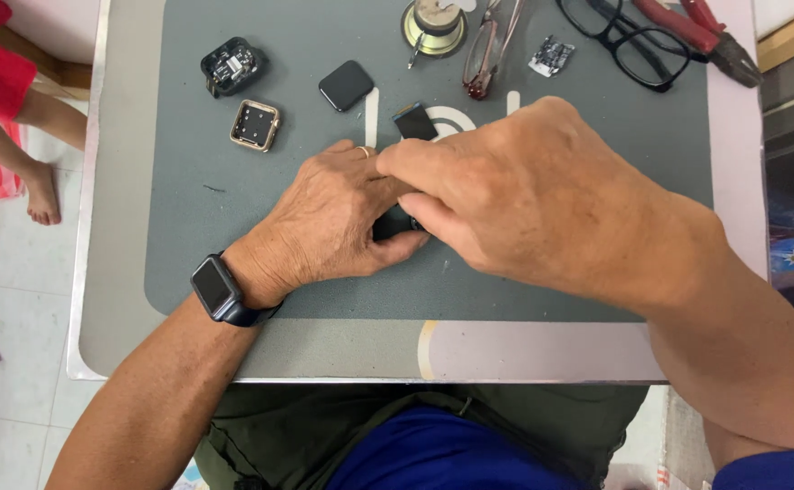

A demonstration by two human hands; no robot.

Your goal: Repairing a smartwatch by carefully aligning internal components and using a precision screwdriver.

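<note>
A: Small black part [397, 222], mid-mat, is pinched between both hands and mostly hidden. Kind cannot be told; a watch piece, judging by what lies around.

B: Hands?

A: Left hand [324, 227] is curled round it from the left, thumb underneath. Right hand [515, 195] is closed over it from the right, fingertips pressed on top. Both are gripping.

B: Handling?

A: Judged light, stiff, smooth, probably fragile. Best taken by the edges, not the flat face. Slip is likely if squeezed loosely.

B: Surroundings?

A: Grey mat [233, 200] is underneath. Far left: black module [232, 65], gold square case [255, 125], black screen [346, 85]. Just beyond the hands: blue-edged dark chip [413, 121]. Far right: black glasses [637, 41], red pliers [701, 32].
</note>
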